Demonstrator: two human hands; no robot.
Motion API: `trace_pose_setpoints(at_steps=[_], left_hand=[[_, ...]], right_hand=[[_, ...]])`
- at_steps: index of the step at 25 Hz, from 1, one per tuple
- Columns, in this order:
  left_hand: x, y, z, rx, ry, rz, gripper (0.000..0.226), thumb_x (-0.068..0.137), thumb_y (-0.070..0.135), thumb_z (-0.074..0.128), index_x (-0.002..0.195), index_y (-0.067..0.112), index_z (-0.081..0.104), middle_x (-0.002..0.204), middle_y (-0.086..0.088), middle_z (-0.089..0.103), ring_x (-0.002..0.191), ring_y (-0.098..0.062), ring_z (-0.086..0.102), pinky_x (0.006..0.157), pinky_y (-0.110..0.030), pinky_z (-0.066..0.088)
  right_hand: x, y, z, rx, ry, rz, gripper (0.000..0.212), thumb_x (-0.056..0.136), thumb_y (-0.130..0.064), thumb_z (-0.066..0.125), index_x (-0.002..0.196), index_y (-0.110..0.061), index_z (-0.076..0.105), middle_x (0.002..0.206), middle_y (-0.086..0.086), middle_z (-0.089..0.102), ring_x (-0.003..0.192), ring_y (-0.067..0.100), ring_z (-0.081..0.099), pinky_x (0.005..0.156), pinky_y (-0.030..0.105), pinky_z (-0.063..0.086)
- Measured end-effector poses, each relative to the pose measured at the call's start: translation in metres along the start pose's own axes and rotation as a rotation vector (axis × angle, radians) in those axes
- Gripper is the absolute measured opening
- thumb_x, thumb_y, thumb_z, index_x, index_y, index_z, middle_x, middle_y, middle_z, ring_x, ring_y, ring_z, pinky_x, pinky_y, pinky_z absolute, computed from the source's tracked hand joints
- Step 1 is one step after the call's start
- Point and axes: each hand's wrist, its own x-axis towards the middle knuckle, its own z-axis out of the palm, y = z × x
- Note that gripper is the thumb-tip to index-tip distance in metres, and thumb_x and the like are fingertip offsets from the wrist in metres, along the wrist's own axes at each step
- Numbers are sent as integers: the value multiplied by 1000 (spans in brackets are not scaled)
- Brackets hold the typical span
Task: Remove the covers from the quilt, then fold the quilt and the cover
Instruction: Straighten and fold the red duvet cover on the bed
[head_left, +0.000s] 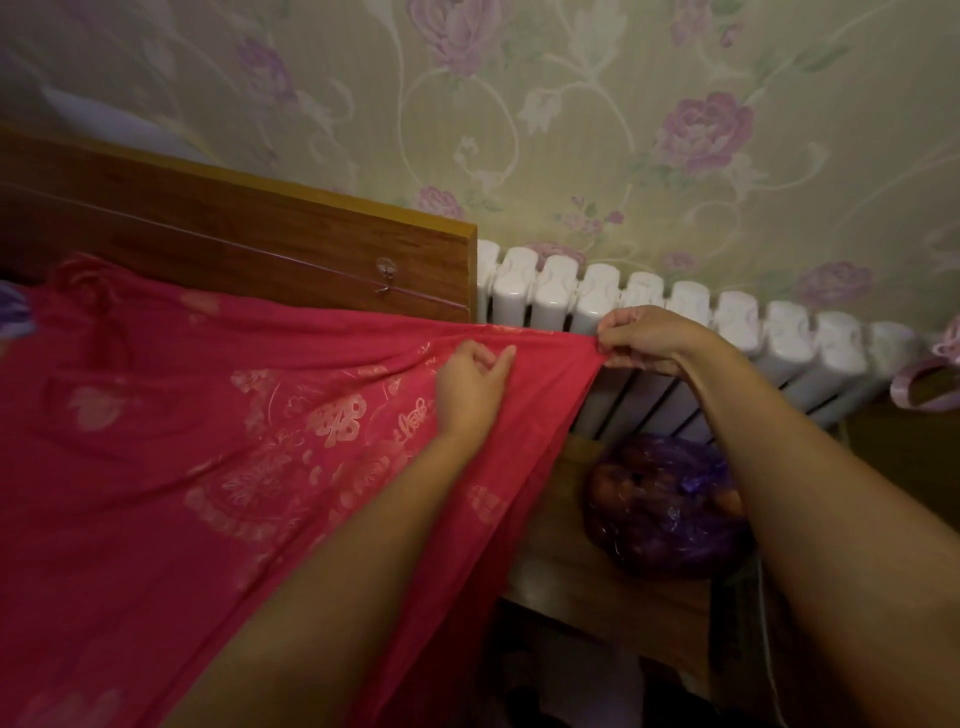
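1. Red cover (218, 467), printed with pale motifs, is stretched taut over the bed, reaching from the wooden headboard (249, 234) toward the radiator (675, 312).
2. Right hand (644, 340) pinches its corner closed; left hand (470, 382) rests on the cloth, fingers loosely curled and holding nothing.
3. Likely step: squaring the cover for folding; next, carry that corner across.
4. Purple bag (670, 504) on the bedside table (597, 587) sits just beside the hanging edge.

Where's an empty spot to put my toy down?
Bare wood shows on the small table, between the red cover and the purple bag. The bag crowds the table's right side. The radiator top is lumpy.
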Motion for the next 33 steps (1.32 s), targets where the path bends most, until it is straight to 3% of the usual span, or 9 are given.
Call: trace_pose_setpoints(at_steps=[3,7,10,14,17,24,28,30,33], left_hand=[[-58,2,19,-660,-330,-774,41,87,45,60,64,11,59,44,5,52,36,-5,48,43,-20,37],[-91,-6,36,-1304,-271,-1217,32,88,45,59,84,13,58,93,-4,64,86,-18,64,69,-28,45],[-100,-1,37,-1510,-111,-1295,35,90,42,56,116,18,56,131,-8,52,125,-26,49,93,-38,39],[-120,2,36,-1631,39,-1317,56,92,40,54,141,19,36,142,-2,45,127,-19,49,86,-35,37],[-128,0,34,-1671,95,-1347,58,91,46,50,142,22,34,146,-2,36,126,-17,47,72,-32,36],[-139,2,47,-1661,331,-1193,34,89,40,59,116,21,54,144,1,40,130,-13,43,76,-33,41],[-154,-16,97,-1731,178,-1062,21,88,52,52,100,38,42,148,-3,33,138,-17,33,110,-25,32],[-158,-5,86,-1900,415,-1089,43,88,41,60,122,16,51,135,-8,49,126,-19,49,97,-25,44],[-149,7,81,-1947,512,-1193,36,89,5,61,122,-6,51,99,-10,60,68,-21,66,47,-21,54]], right_hand=[[-2,3,5,19,37,21,27,86,12,49,68,-9,50,46,0,60,44,4,60,49,15,53],[-6,4,12,19,115,21,28,85,10,51,64,-9,49,40,0,58,39,5,58,47,16,52],[-13,11,21,31,186,14,31,84,10,50,61,-10,47,36,-2,54,37,4,56,43,15,49],[-25,12,33,11,225,-10,30,84,9,47,63,-12,46,33,-6,50,52,9,51,47,16,46],[-30,2,37,7,223,-37,30,84,10,46,62,-12,45,31,-7,47,50,8,48,41,13,45],[-28,-21,29,-90,161,-14,32,85,9,41,60,-12,39,27,-8,40,27,1,40,35,10,41],[-22,-18,20,-82,145,41,33,86,7,38,59,-12,38,26,-9,38,22,1,37,33,9,38],[-17,-12,20,-14,146,84,33,86,7,35,59,-12,36,25,-7,37,21,1,35,31,9,37],[-8,2,24,196,154,162,34,87,7,28,59,-11,32,25,-4,35,19,4,34,29,10,33]])
